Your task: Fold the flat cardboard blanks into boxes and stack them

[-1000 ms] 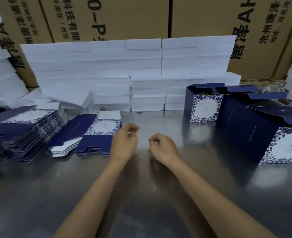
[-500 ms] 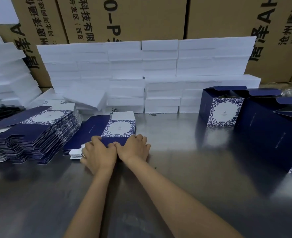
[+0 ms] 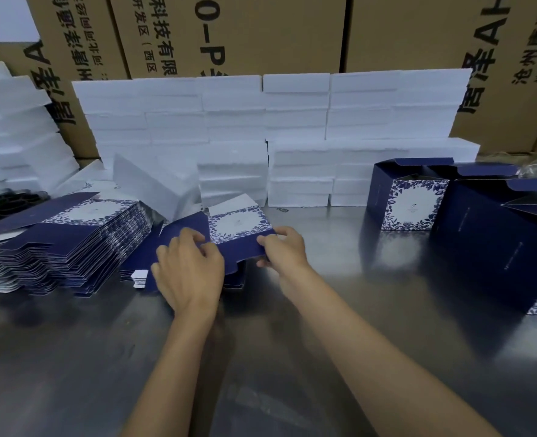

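Note:
A flat navy blank with a white floral panel is tilted up off a small pile of blanks at the table's middle. My left hand grips its near left edge, fingers curled over the top. My right hand pinches its right edge. A taller stack of flat blanks lies to the left. Two folded navy boxes stand at the right: a small one farther back, and a larger one nearer, both with open top flaps.
The shiny metal table stretches toward me. White foam slabs are piled along its back and at the far left. Big brown cartons stand behind them. A black tray peeks out at the left.
Both hands reached left from mid-table onto the small pile, pressed on it, and now have lifted the top blank's near edge, the right hand shifting to its right side.

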